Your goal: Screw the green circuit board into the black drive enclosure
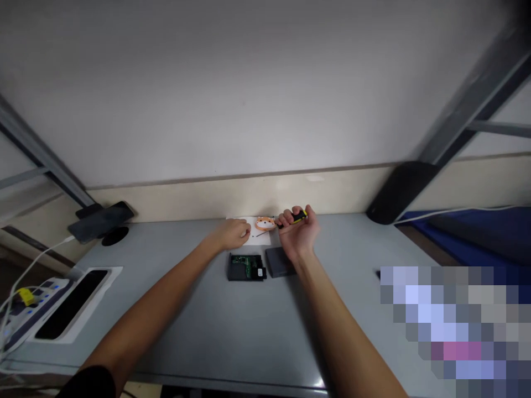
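Note:
My right hand [299, 235] is wrapped round the black and yellow handle of a screwdriver [297, 218]. Its thin shaft slants down to the left over a white sheet of paper [262, 240]. At the sheet's left side, my left hand [235, 233] is closed with its fingers curled; whatever it may hold is hidden. Between the hands lies an orange and white animal-face item [265, 223]. Nearer to me sits an open black case [245, 267] with a green circuit board inside. A dark grey flat cover [279, 262] lies just right of it, partly behind my right wrist.
A phone on a stand [102, 222] and a black-topped flat device [72, 304] on white paper are at the left, beside a power strip [35, 312] with white cables. A black cylinder [400, 193] stands at the back right. Metal posts flank the grey table [232, 331].

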The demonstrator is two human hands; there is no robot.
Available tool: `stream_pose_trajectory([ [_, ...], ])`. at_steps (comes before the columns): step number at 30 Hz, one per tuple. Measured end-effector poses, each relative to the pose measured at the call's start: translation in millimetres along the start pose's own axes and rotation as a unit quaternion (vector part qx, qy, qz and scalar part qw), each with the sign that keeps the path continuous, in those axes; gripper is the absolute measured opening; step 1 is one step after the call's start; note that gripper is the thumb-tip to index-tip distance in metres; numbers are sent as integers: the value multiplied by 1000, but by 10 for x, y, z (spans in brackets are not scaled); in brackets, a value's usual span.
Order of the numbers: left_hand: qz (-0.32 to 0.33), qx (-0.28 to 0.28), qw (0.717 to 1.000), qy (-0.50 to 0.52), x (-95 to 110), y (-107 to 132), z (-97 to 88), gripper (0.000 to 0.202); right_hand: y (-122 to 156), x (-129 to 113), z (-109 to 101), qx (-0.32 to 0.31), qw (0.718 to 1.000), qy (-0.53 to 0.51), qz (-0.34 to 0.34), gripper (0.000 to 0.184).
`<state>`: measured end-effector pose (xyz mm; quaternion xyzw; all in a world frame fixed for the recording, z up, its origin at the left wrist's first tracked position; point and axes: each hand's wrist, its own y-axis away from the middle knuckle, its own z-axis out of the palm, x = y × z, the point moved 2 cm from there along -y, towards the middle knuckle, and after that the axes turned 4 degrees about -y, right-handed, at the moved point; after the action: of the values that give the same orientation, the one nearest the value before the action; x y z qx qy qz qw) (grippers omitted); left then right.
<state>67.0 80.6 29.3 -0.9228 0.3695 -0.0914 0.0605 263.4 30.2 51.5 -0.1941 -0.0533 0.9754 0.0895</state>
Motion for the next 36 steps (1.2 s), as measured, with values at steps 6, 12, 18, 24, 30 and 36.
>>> stream_pose_trajectory([
  [6,-1,-37,999,-12,-9,-16,10,15,-9,-61,18,15,999,-34,2,33],
  [12,-21,-54,998,-10,-1,-62,75,14,30,-154,100,13,1000,-22,-3,33],
  [18,-35,-82,996,28,83,85,-122,18,38,-280,169,-10,999,47,-16,34],
  [24,-5,12,995,99,608,743,-34,56,76,-689,171,-20,910,360,-206,36],
  [30,-27,-30,991,131,517,920,145,75,194,-817,156,-100,706,696,-84,31],
  [36,-49,-14,985,164,351,887,121,80,212,-625,-73,-151,552,809,135,29],
])
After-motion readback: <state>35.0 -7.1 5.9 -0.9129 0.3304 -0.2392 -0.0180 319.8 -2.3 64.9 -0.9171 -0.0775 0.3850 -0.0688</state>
